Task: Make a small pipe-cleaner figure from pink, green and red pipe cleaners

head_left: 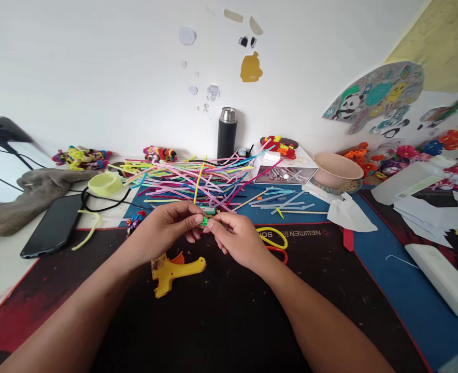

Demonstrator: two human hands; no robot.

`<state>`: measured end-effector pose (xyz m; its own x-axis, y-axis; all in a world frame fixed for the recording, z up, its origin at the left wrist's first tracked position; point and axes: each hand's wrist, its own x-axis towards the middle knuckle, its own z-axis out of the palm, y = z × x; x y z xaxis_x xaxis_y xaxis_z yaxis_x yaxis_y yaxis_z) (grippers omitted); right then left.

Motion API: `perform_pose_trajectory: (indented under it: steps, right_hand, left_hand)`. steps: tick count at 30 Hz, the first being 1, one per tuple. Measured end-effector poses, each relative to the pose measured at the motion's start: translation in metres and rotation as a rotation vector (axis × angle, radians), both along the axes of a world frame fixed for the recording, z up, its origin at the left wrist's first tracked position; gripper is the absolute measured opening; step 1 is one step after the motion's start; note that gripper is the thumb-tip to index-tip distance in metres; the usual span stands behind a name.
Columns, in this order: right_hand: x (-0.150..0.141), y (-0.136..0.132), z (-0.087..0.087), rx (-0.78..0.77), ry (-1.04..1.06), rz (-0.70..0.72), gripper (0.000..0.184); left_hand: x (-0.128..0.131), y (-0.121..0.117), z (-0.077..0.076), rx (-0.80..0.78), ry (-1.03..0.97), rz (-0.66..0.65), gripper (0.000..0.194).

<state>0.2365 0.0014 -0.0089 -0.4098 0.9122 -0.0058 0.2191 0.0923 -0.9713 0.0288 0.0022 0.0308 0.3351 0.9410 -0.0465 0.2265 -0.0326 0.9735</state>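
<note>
Holding a small green piece just left of centre in the frame, a little below mid-height, between the fingertips of both hands; gripping its left end with the left hand, thumb and forefinger in a narrow pinch; meeting it from the other side with the right hand, likewise pinched close on the piece; showing only a sliver of green, too covered to tell its full shape; engaged, by the look of it, in fine two-handed fingertip work on this piece; calling next, in all likelihood, for a steady left pinch and small, careful adjustments by the right; as to place, lying squarely between the hands, touching the tips on both sides, and raised in front of the pile of stems; just above the left fingers, rising upright in view, a yellow stem, impossible to call held or merely lying behind; below the hands, on the black mat, a yellow tool with an orange trigger; right of the right hand, partly covered by it, yellow and orange loop handles; farther out, a phone at centre left, a flask at upper centre, a box and a bowl right of centre, and below these a tissue.
</note>
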Motion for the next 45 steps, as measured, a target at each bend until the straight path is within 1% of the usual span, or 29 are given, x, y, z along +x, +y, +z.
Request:
perform_pose_trajectory:
  steps: [3,6,10,15,18,22,24,25,29,31,35,39,42,45]
  right_hand:
    - [0.0,0.0,-0.001,-0.017,0.004,0.002,0.028]
    - [0.0,0.0,-0.001,-0.046,0.015,0.011,0.028]
    - [0.001,0.001,0.002,-0.109,0.074,0.065,0.026]
    - [0.002,0.002,0.005,-0.159,0.137,0.106,0.025]
    - [0.001,0.002,0.004,-0.126,0.11,0.093,0.028]
    - [0.0,0.001,-0.001,-0.023,-0.008,0.038,0.032]
    - [0.0,0.0,-0.002,0.012,-0.047,0.019,0.032]
    - [0.0,0.0,-0.002,0.019,-0.048,0.014,0.032]
    - [0.001,0.0,0.001,-0.019,0.046,0.016,0.031]
    - [0.002,0.001,0.003,-0.048,0.103,0.02,0.033]
    - [0.003,0.003,0.004,-0.077,0.165,0.039,0.034]
    - [0.002,0.003,0.001,-0.112,0.189,0.075,0.032]
    - [0.002,0.002,0.001,-0.128,0.195,0.11,0.032]
    - [0.002,0.0,0.003,-0.144,0.21,0.142,0.033]
  left_hand:
    - [0.002,0.0,0.0,-0.006,0.006,0.011,0.051]
    - [0.003,0.0,-0.004,-0.006,0.006,0.038,0.049]
    - [0.001,0.001,-0.011,-0.007,-0.026,0.067,0.046]
    - [-0.002,0.003,-0.013,-0.002,-0.006,0.083,0.042]
    - [0.0,0.0,-0.015,0.051,0.084,0.099,0.041]
    - [0.007,-0.005,-0.016,0.11,0.205,0.143,0.04]
    - [0.01,-0.006,-0.015,0.11,0.211,0.164,0.039]
    - [0.011,-0.006,-0.014,0.098,0.184,0.164,0.039]
    - [0.008,-0.004,-0.01,0.012,-0.03,0.076,0.038]
    - [0.007,-0.004,-0.007,0.0,-0.088,0.044,0.035]
    - [0.006,-0.007,-0.004,0.034,-0.064,0.039,0.035]
    - [0.004,-0.008,-0.008,0.061,0.034,0.054,0.032]
    - [0.0,-0.006,-0.01,0.015,0.046,0.032,0.031]
    - [-0.003,-0.003,-0.008,-0.042,-0.029,-0.024,0.033]
